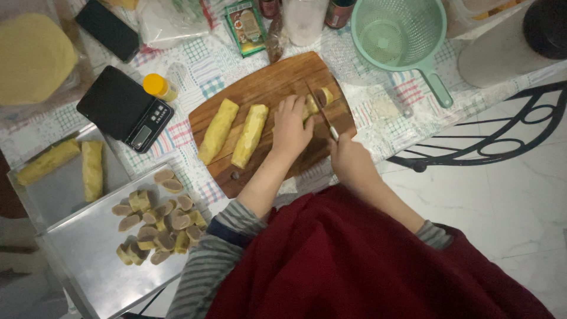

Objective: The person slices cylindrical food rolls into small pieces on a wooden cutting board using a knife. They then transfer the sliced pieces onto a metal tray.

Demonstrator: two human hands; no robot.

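My left hand (290, 125) presses down on a yellow dough roll (310, 106) lying on the wooden cutting board (266, 82). My right hand (348, 158) grips a knife (319, 107) whose blade cuts across the roll's far end. A cut slice (326, 95) lies just beyond the blade. Two more whole yellow rolls (218, 130) (250, 135) lie side by side on the board to the left of my left hand.
A metal tray (88, 260) at lower left holds several cut slices (156, 224); another tray behind it holds two rolls (92, 170). A black kitchen scale (124, 107), a small yellow-capped bottle (158, 87), a green colander (401, 32) and a phone (107, 28) stand around the board.
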